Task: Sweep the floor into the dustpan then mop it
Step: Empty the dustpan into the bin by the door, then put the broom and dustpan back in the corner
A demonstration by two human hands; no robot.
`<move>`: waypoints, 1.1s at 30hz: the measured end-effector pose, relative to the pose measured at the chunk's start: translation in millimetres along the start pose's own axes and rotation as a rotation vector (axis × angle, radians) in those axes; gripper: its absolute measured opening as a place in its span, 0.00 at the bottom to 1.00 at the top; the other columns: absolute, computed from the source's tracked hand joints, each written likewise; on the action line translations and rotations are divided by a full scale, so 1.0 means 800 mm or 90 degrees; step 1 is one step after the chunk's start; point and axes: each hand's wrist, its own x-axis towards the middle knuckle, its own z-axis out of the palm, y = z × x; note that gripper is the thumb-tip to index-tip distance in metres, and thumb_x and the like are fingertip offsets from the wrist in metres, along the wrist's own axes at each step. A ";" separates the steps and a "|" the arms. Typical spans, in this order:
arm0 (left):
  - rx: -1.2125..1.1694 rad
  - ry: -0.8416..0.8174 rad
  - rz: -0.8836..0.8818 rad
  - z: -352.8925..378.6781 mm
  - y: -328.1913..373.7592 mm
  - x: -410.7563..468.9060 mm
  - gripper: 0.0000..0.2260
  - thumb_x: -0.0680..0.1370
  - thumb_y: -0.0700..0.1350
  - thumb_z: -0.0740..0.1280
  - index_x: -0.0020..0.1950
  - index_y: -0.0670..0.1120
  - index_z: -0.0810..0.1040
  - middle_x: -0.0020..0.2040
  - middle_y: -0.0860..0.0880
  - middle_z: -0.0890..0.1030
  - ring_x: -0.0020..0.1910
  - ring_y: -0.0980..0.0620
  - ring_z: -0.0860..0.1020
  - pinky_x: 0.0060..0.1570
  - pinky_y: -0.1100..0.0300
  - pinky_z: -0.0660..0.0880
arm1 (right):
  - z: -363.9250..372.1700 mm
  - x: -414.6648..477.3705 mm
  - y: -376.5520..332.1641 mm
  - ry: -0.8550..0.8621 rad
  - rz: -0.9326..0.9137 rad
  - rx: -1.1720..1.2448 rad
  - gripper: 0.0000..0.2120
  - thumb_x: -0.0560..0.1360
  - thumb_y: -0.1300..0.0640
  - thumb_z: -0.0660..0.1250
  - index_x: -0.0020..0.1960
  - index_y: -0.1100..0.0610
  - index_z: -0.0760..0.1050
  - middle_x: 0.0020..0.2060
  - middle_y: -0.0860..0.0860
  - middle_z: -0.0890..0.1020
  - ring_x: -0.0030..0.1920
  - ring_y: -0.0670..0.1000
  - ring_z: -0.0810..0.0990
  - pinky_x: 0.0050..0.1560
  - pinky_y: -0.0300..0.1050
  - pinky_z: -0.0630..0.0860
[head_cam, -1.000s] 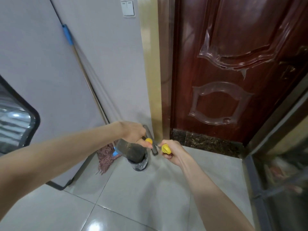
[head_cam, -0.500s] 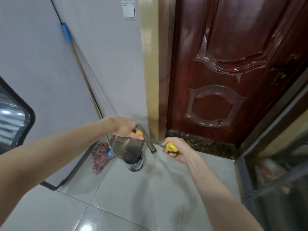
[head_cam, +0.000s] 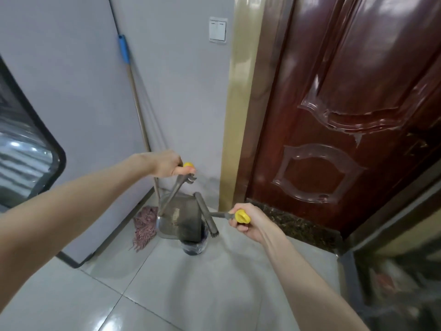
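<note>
My left hand (head_cam: 167,163) grips the yellow-tipped handle of a grey dustpan (head_cam: 181,220), which hangs tilted with its pan over a small dark bin (head_cam: 194,248) lined with a bag. My right hand (head_cam: 248,223) grips the yellow-capped handle of a grey broom (head_cam: 207,215); its brush head stands beside the pan's right edge, above the bin. A mop (head_cam: 143,225) with a pinkish string head rests on the floor in the corner, its wooden shaft with a blue grip leaning on the wall.
A dark red door (head_cam: 346,115) with a gold frame (head_cam: 238,103) fills the right. A grey cabinet panel (head_cam: 71,115) stands at the left. Glossy pale floor tiles (head_cam: 191,295) spread below. A light switch (head_cam: 217,29) is on the wall.
My left hand has lifted the dustpan handle higher, tipping the pan over the bin. My right hand has drawn the broom handle to the right, apart from the left hand.
</note>
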 end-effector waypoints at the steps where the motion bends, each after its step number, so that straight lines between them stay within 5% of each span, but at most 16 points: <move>1: -0.018 0.014 -0.011 -0.007 -0.006 -0.006 0.29 0.79 0.59 0.51 0.37 0.36 0.75 0.33 0.39 0.75 0.27 0.56 0.66 0.32 0.73 0.68 | 0.008 0.003 -0.005 -0.005 -0.001 -0.009 0.08 0.71 0.69 0.61 0.36 0.60 0.67 0.20 0.54 0.71 0.19 0.48 0.70 0.15 0.32 0.53; 6: -0.031 0.079 -0.111 -0.015 -0.041 -0.041 0.27 0.80 0.61 0.53 0.29 0.42 0.65 0.28 0.45 0.67 0.34 0.44 0.68 0.29 0.64 0.63 | 0.059 0.018 -0.035 -0.050 -0.016 -0.027 0.11 0.70 0.68 0.62 0.31 0.60 0.66 0.25 0.54 0.69 0.20 0.49 0.71 0.14 0.33 0.54; 15: -0.106 0.174 -0.260 -0.008 -0.098 -0.135 0.30 0.78 0.65 0.51 0.31 0.41 0.68 0.30 0.43 0.71 0.35 0.43 0.72 0.47 0.48 0.72 | 0.178 0.019 -0.072 -0.172 0.019 -0.141 0.13 0.75 0.61 0.60 0.33 0.58 0.64 0.32 0.55 0.67 0.15 0.45 0.69 0.14 0.30 0.61; 22: -0.155 0.201 -0.377 0.025 -0.149 -0.207 0.29 0.79 0.63 0.51 0.33 0.40 0.68 0.31 0.41 0.69 0.30 0.46 0.68 0.37 0.55 0.69 | 0.277 0.052 -0.041 -0.268 0.075 -0.227 0.12 0.75 0.58 0.61 0.34 0.58 0.63 0.33 0.54 0.65 0.15 0.45 0.68 0.14 0.31 0.62; 27: -0.210 0.212 -0.442 0.074 -0.212 -0.245 0.31 0.78 0.64 0.52 0.30 0.40 0.70 0.29 0.42 0.72 0.31 0.46 0.71 0.43 0.52 0.73 | 0.347 0.085 -0.013 -0.300 0.096 -0.259 0.10 0.76 0.58 0.60 0.36 0.59 0.67 0.33 0.55 0.66 0.16 0.45 0.68 0.16 0.30 0.63; 33: -0.295 0.191 -0.489 0.135 -0.303 -0.272 0.30 0.78 0.64 0.52 0.32 0.40 0.69 0.29 0.43 0.70 0.29 0.48 0.68 0.35 0.57 0.68 | 0.444 0.147 0.031 -0.316 0.145 -0.300 0.09 0.76 0.58 0.60 0.38 0.59 0.67 0.34 0.55 0.66 0.16 0.46 0.67 0.16 0.31 0.64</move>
